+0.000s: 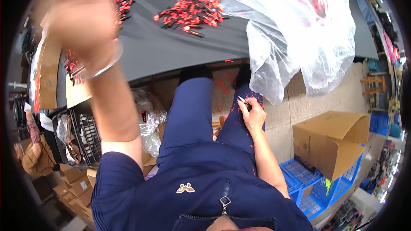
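My left hand is raised over the left end of the grey-covered table, smeared by motion. Its fingers cannot be made out, nor whether anything is in them. On my right thigh rests my right hand, its fingers closed around a small tool with pale pointed tips and a dark body, perhaps snips. Red scraps dot the trouser leg around it. A pile of small red-and-black pieces lies on the table, and more pieces show beside my left hand.
A clear plastic bag with red-and-black pieces inside hangs over the table's right front edge. To the right, an open cardboard box sits on blue plastic crates. Left are a black crate and cardboard; another person is beyond.
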`<state>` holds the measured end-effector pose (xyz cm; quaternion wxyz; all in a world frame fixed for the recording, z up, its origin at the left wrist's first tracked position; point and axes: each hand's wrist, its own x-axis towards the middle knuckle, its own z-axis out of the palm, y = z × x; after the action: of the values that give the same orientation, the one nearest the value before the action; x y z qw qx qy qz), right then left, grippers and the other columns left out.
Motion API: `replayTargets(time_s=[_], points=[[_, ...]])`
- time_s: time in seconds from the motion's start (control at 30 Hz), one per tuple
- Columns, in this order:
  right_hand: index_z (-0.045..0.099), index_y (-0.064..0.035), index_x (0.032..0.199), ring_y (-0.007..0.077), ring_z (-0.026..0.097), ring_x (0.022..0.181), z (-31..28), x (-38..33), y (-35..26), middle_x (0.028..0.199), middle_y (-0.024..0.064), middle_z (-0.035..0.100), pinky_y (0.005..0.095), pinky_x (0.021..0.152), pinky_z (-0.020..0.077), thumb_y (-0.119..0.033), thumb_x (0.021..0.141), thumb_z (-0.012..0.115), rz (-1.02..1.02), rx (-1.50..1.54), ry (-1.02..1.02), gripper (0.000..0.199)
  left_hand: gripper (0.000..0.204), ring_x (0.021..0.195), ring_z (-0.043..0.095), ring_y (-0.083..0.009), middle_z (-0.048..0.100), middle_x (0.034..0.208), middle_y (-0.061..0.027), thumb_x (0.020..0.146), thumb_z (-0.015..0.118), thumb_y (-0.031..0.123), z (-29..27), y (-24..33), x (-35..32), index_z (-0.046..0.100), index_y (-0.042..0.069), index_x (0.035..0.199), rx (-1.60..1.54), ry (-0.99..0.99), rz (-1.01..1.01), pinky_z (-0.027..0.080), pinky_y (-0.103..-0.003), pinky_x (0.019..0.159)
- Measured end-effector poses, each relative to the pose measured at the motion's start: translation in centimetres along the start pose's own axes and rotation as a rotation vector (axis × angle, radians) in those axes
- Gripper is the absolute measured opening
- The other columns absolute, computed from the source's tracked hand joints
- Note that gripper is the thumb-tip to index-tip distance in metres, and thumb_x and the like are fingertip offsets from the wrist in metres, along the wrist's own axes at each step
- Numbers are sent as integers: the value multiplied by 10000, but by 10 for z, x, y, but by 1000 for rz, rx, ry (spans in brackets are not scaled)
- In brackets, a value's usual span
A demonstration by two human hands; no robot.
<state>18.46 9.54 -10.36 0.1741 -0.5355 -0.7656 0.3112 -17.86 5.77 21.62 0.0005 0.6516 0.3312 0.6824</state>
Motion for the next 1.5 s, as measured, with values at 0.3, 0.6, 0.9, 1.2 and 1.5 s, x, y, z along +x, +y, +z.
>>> replayTargets(time_s=[0.3, 0.6, 0.9, 1.2, 1.5], points=[[627, -84, 1011, 261, 673, 860, -17, -22, -31, 932, 123, 695, 355, 760, 513, -322, 723, 792, 22, 106, -214, 408, 342, 1087, 588, -343, 609, 1164, -240, 843, 595, 198, 6, -161, -151, 640, -29, 1094, 1060, -13, -538, 445, -404, 973], [612, -35, 988, 223, 685, 798, -30, -15, -64, 881, 123, 688, 303, 707, 534, -98, 713, 802, -21, 266, -83, 340, 287, 1073, 581, -334, 644, 1111, -183, 875, 569, 198, 36, -168, -120, 652, -12, 1052, 1020, -150, -550, 438, -395, 960], [611, -5, 995, 135, 679, 816, -35, 18, -94, 872, 68, 668, 243, 712, 527, 74, 760, 702, -231, 364, -14, 264, 304, 1074, 570, -356, 659, 1057, -172, 887, 520, 238, 53, -252, -85, 674, 31, 1047, 882, -576, -590, 444, -420, 929], [629, -4, 973, 206, 666, 750, -33, 13, -79, 863, 116, 668, 287, 671, 522, 72, 710, 704, -155, 397, -17, 284, 501, 1278, 425, -322, 490, 1380, -141, 949, 383, 463, 63, -234, -104, 579, 128, 1266, 909, -728, -650, 296, -453, 1052], [627, -4, 964, 206, 659, 731, -30, 13, -76, 850, 117, 664, 286, 666, 520, 78, 710, 708, -182, 436, -18, 278, 424, 1175, 518, -337, 584, 1241, -190, 944, 465, 355, 69, -181, -96, 633, 17, 1137, 674, -734, -687, 363, -423, 1016]])
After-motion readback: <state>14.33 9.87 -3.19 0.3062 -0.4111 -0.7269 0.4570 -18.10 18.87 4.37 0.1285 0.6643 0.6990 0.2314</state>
